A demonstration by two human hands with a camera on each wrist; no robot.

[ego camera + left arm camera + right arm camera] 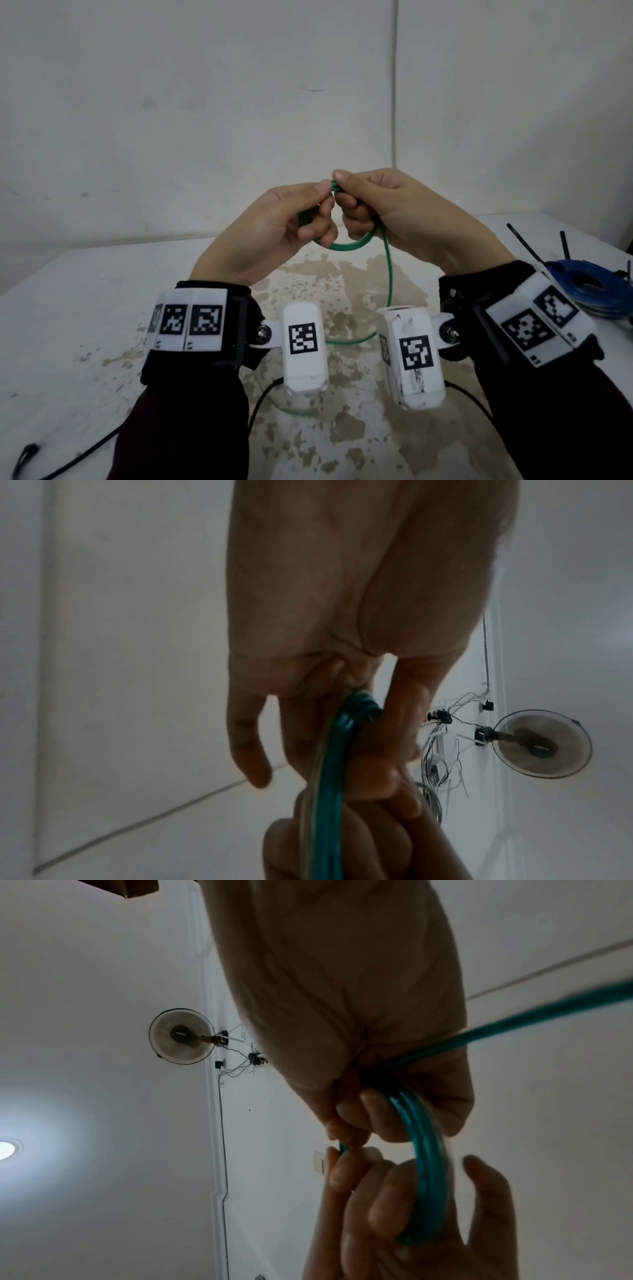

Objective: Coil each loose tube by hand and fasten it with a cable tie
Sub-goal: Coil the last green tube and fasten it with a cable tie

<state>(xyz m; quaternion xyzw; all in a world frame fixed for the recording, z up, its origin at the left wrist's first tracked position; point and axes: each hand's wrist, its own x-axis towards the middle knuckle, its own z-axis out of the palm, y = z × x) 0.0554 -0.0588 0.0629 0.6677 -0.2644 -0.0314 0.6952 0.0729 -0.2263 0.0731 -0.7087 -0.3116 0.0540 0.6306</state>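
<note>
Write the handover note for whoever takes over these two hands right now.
Left hand: grips the small coil of the green tube, held up over the table.
Right hand: pinches the top of the same coil beside the left thumb, its fingers curled round the loops.
Done: a few loops wound; a blue tube lies coiled at the right edge of the table, with black cable ties beside it.
Left: the green tail hangs down onto the table, uncoiled. Wind it in, then tie the coil; no tie on it yet.
</note>
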